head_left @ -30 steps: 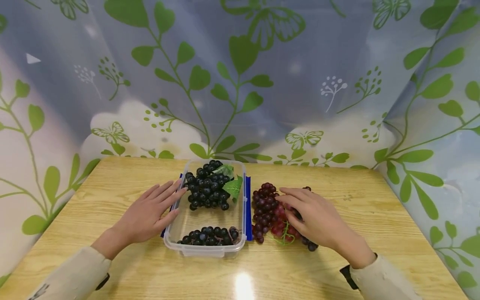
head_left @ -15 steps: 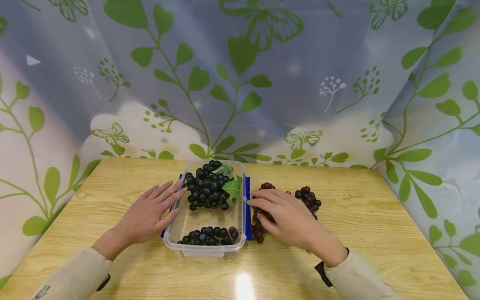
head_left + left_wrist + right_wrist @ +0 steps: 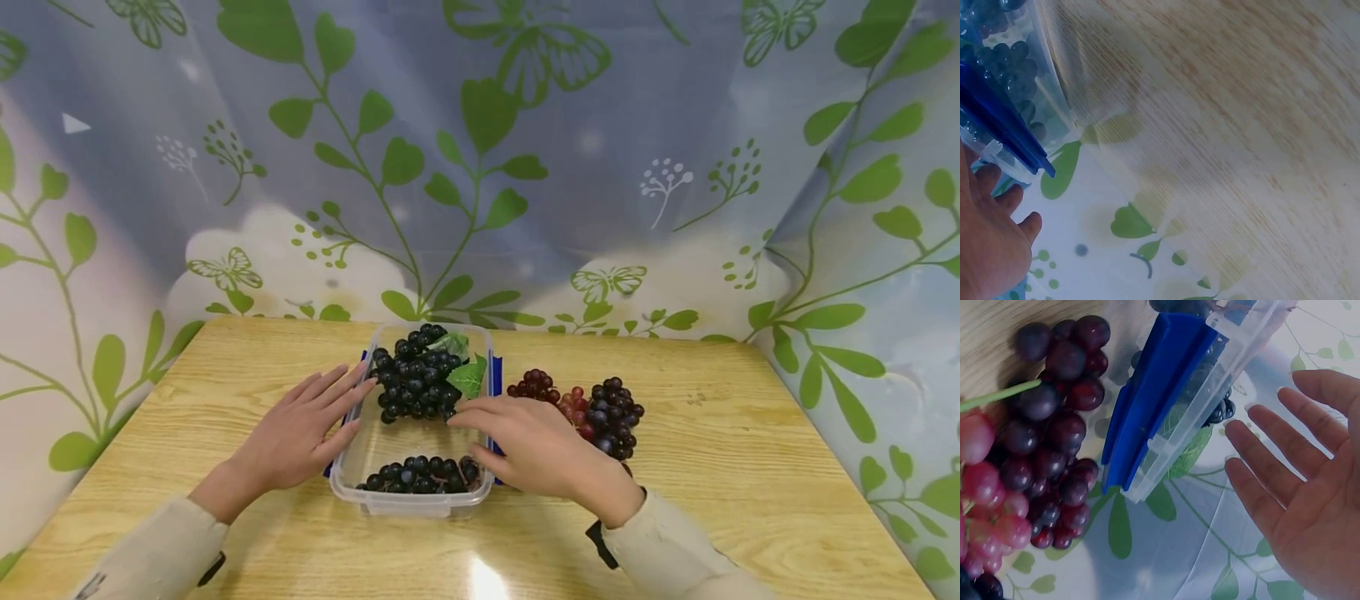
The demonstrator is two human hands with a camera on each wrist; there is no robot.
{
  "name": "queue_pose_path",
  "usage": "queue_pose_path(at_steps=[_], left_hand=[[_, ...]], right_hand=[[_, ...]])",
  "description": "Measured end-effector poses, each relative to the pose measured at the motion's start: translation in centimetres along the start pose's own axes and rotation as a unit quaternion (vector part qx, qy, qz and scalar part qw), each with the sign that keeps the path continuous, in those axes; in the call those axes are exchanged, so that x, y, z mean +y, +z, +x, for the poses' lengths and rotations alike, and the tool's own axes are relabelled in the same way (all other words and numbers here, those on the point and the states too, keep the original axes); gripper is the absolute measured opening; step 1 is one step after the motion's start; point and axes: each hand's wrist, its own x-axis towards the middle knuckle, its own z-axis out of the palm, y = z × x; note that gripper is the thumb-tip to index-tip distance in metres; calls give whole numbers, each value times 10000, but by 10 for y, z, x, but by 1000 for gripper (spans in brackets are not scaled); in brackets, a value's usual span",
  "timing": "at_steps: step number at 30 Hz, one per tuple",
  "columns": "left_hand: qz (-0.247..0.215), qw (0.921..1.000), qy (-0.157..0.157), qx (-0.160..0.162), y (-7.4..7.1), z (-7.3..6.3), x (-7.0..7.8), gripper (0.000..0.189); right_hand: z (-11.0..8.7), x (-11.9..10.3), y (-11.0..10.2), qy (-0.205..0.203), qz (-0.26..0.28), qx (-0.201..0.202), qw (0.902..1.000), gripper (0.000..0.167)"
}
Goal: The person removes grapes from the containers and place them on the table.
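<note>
A clear plastic container with blue side clips holds two bunches of black grapes. The far bunch bears green leaves; the near bunch lies along the front wall. My left hand, fingers straight, lies at the container's left rim. Over the right rim is my right hand, its fingers extended and holding nothing; the right wrist view shows its bare palm. It partly covers the grapes to the right: a dark red bunch, a red bunch and a dark purple bunch.
A wooden table carries everything. Behind it and along both sides hangs a cloth printed with green leaves and butterflies.
My right hand has moved left, from above the red and purple grapes to the container's right rim. The left hand stays at the left rim. No grapes have visibly moved.
</note>
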Motion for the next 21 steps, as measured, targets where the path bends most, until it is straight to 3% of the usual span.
queue_pose_path(at_steps=[4,13,21], left_hand=[[7,10000,-36,-5,0,0,0,55],[22,10000,-55,73,0,-2,0,55],[-14,9999,-83,61,3,-2,1,55]], right_hand=[[9,-6,2,83,45,-335,9994,34],[26,-15,10,-53,-59,-668,9977,33],[35,-16,16,67,31,-1551,9879,37]])
